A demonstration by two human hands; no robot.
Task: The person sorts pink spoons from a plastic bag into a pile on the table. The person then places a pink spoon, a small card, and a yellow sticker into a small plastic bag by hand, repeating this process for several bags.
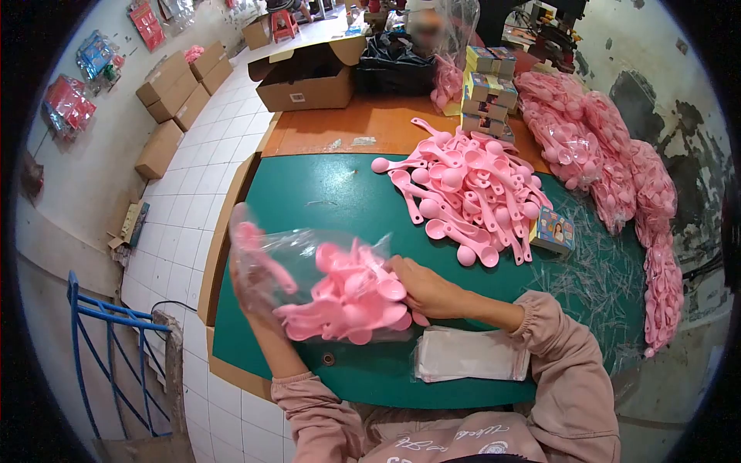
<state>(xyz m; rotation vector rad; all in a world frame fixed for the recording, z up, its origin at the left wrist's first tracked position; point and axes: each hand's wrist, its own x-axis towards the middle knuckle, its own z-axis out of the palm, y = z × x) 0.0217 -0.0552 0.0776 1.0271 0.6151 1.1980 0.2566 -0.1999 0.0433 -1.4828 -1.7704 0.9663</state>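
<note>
A clear plastic bag (305, 251) holds a clump of pink measuring spoons (351, 297) above the green tabletop. My left hand (245, 282), partly smeared by motion, grips the bag's left side, where one pink spoon (266, 258) lies apart from the clump. At the bag's right end, my right hand (424, 289) has its fingers curled on the plastic; its fingertips are partly hidden. Below my right forearm lies a stack of flat clear plastic sleeves (472, 355). Farther back is a large loose heap of pink measuring spoons (471, 185).
A small printed box (554, 230) sits beside the heap, with stacked printed boxes (488, 92) behind. Filled bags of pink spoons (598, 147) line the right edge. Plastic scraps (590, 278) litter the right side. An open carton (305, 81) stands at the back.
</note>
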